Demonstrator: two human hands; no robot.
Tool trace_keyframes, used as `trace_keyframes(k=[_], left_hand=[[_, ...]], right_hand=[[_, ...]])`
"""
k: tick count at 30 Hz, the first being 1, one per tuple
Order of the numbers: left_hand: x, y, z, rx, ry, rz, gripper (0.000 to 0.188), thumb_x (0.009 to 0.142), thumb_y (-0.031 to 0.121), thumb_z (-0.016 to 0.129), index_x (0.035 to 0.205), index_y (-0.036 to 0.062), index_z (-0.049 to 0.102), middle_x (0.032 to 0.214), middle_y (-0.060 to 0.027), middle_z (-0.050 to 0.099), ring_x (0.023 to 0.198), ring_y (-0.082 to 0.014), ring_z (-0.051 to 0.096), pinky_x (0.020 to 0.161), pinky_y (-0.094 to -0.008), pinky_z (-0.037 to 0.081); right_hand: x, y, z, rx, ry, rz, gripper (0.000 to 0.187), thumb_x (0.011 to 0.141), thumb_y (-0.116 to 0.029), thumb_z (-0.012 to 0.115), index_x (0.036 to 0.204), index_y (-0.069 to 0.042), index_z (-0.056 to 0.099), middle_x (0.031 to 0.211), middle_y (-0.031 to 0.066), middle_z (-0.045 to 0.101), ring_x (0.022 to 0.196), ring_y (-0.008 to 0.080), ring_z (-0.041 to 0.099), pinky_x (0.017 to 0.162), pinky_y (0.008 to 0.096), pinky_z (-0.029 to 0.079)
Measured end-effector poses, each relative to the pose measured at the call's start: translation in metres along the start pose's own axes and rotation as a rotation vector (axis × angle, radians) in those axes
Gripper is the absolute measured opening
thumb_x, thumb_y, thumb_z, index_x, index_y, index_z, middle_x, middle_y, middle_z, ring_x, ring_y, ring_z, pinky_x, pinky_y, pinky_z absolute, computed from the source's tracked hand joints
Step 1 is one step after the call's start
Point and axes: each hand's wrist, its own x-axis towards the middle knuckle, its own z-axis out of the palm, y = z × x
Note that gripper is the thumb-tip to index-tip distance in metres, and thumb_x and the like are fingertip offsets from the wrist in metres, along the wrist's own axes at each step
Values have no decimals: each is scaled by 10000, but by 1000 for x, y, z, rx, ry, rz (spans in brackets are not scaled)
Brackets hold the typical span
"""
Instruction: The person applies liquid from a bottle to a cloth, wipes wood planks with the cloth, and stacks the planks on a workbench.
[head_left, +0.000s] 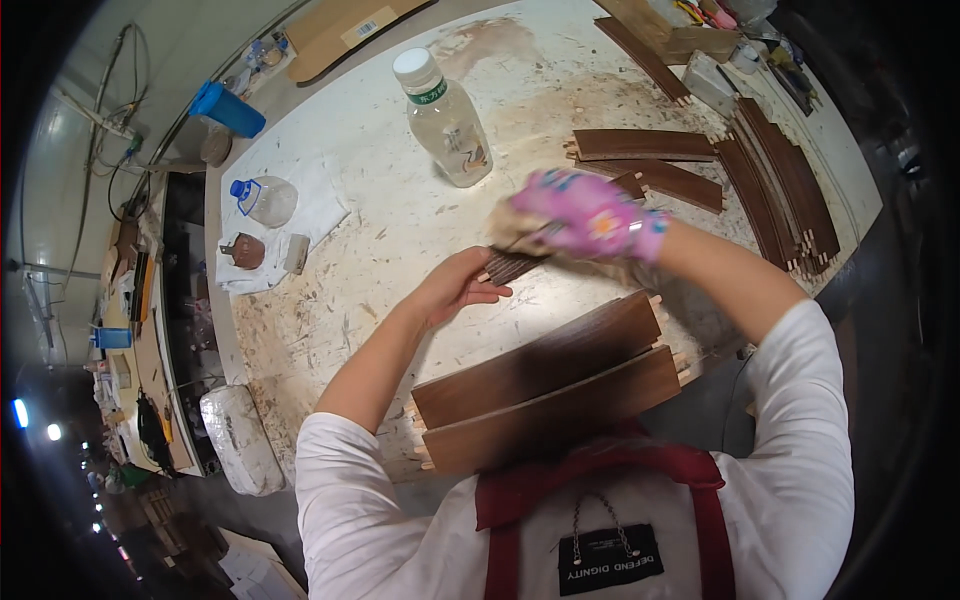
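My bare left hand (452,292) holds one end of a dark brown wooden slat (512,267) over the table, fingers under it and thumb at its edge. A pale dowel sticks out at that end. On my right hand (592,218) is a pink flowered glove, and its closed fingers press a beige cloth (508,226) onto the slat. This hand is blurred, and with the cloth it hides the slat's far part. Two wider curved brown slats (540,362) with dowels at their ends lie side by side close to my body.
More brown slats (645,146) lie at the right on the worn white table (370,250). A clear bottle (450,130) stands ahead. At left are a blue cup (228,110), a blue-capped jug (268,200) and a brown cup (245,251). A wrapped white block (242,440) sits by the left edge.
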Motion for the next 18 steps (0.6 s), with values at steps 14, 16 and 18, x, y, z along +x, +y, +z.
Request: trace_keyframes(k=[14, 16, 18], left_hand=[[-1, -8, -5, 186, -5, 101, 312, 955, 269, 480, 1078, -18, 463, 1049, -125, 563, 888, -204, 654, 714, -255, 531], [-1, -12, -6, 180, -21, 109, 322, 955, 281, 485, 1099, -6, 458, 1030, -131, 585, 887, -216, 656, 711, -249, 538], [2, -9, -7, 182, -29, 125, 333, 955, 293, 490, 1120, 6, 452, 1011, -137, 607, 887, -227, 657, 708, -244, 545]], right_hand=[[-31, 52, 37, -182, 346, 147, 260, 819, -315, 572, 969, -103, 565, 872, 137, 585, 802, 316, 598, 682, 395, 502], [-19, 40, 44, -208, 210, -22, 224, 837, -313, 550, 959, -125, 559, 889, 114, 574, 789, 301, 589, 678, 383, 500], [-19, 72, 43, -82, 284, 89, 212, 840, -273, 555, 984, -119, 533, 890, 130, 581, 800, 315, 600, 688, 402, 497]])
